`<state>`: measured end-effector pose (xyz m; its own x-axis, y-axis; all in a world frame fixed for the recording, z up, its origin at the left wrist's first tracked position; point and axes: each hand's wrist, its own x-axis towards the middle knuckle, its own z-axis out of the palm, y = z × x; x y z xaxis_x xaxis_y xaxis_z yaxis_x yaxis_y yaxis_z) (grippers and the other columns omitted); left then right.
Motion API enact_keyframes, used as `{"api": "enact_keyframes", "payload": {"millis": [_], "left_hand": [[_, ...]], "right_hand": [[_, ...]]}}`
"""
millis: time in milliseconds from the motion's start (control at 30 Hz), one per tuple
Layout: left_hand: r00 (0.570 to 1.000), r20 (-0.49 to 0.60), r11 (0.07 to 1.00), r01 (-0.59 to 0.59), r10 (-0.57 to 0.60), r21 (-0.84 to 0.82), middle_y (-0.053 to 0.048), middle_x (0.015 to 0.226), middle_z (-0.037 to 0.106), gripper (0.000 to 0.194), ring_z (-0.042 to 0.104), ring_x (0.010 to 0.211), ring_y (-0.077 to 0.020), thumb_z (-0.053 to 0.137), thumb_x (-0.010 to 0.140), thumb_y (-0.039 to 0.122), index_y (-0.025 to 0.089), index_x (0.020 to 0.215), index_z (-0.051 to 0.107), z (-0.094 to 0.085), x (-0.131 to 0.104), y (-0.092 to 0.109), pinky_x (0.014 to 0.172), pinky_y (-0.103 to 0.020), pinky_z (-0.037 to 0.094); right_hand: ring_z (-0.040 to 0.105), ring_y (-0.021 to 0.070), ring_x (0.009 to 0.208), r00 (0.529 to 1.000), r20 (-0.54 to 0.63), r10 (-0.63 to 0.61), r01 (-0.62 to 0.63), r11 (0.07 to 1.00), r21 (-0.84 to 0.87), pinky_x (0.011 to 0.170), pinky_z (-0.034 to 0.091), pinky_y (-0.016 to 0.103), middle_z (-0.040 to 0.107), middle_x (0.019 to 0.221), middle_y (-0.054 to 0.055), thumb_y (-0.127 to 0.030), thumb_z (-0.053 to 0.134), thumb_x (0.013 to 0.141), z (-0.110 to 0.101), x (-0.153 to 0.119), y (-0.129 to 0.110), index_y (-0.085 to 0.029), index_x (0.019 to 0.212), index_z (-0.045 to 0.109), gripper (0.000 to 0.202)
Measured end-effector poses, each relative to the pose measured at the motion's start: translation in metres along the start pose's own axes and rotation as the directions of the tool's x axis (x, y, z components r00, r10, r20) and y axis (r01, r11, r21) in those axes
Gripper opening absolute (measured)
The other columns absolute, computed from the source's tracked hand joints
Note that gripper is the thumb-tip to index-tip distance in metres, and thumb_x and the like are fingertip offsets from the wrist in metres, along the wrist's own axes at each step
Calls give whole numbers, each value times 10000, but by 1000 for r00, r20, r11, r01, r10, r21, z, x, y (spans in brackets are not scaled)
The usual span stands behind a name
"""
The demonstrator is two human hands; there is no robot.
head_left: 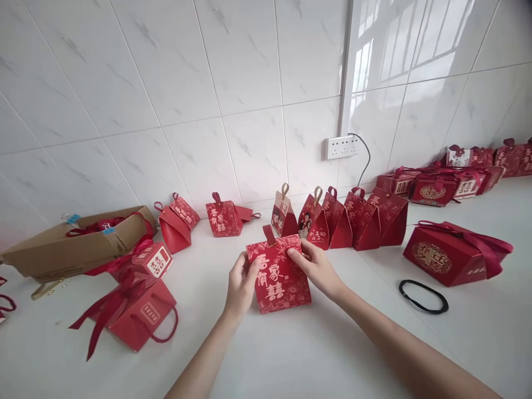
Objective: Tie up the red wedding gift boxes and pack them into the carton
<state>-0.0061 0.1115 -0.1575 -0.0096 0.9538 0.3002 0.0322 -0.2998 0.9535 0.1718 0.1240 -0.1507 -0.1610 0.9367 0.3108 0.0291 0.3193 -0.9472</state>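
Observation:
A red gift box [282, 282] with white Chinese lettering, a floral print and a ribbon loop on top is held upright above the counter, at the middle of the head view. My left hand [242, 280] grips its left side, thumb on the front face. At the upper right edge, my right hand [316, 266] pinches the box with the thumb in front and the fingers behind. Just behind it stands a row of similar boxes, among them a pale-topped one [284, 215] and a red one with printed figures [313, 224]. The held box's back is hidden.
On the left lie a cardboard tray [78, 252] and a red box with a cord handle [143, 316]. A ribboned red box [451, 255] and a black ring-shaped band [424, 296] are on the right. A power strip [341, 147] is mounted on the tiled wall.

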Motion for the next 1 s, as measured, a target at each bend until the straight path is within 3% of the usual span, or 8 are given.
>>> {"api": "enact_keyframes", "payload": {"millis": [67, 200, 300, 400, 533, 1000], "left_hand": [[997, 0, 994, 81, -81, -68, -59, 910, 673, 320, 646, 784, -183, 560, 786, 457, 170, 927, 564, 1, 1, 2, 681, -270, 522], [979, 72, 974, 199, -192, -109, -32, 749, 660, 300, 641, 668, -183, 656, 706, 419, 162, 829, 561, -2, -3, 13, 609, -282, 525], [993, 26, 993, 118, -118, -4, -11, 718, 637, 266, 618, 648, -157, 692, 683, 365, 163, 790, 557, -2, -9, 22, 600, -255, 508], [1000, -9, 989, -12, 14, 149, 17, 651, 594, 229, 566, 598, -119, 682, 696, 355, 166, 746, 563, 2, -13, 27, 573, -218, 475], [992, 24, 966, -123, 120, 228, 11, 679, 605, 198, 567, 627, -116, 646, 728, 362, 172, 750, 596, 8, -17, 27, 596, -206, 464], [983, -5, 956, -178, 184, 234, 30, 621, 580, 156, 538, 565, -92, 621, 757, 326, 180, 718, 584, 14, -19, 26, 533, -177, 437]], "right_hand": [[618, 214, 838, 1000, -1, -9, 9, 999, -53, 734, 495, 321, 659, 910, 52, -467, 517, 830, 1, -3, -4, -167, 873, 586, 310], [613, 186, 741, 992, 129, 2, 5, 998, -56, 636, 492, 285, 646, 801, 38, -451, 500, 841, 4, -9, -14, -163, 822, 582, 300], [606, 175, 752, 992, 127, -22, 24, 1000, -16, 642, 494, 276, 627, 803, 30, -412, 532, 830, 7, -14, -19, -169, 870, 574, 250], [581, 140, 693, 996, 26, -85, 85, 996, 7, 625, 483, 254, 592, 766, -2, -378, 555, 823, 9, -18, -21, -199, 969, 544, 231], [553, 113, 626, 989, -51, -139, 139, 990, -9, 573, 460, 225, 577, 721, -10, -393, 571, 812, 13, -23, -24, -195, 790, 541, 202], [465, 85, 512, 994, -85, -65, 68, 997, 32, 485, 395, 205, 505, 595, -44, -367, 620, 760, 16, -23, -24, -196, 708, 470, 234]]}}
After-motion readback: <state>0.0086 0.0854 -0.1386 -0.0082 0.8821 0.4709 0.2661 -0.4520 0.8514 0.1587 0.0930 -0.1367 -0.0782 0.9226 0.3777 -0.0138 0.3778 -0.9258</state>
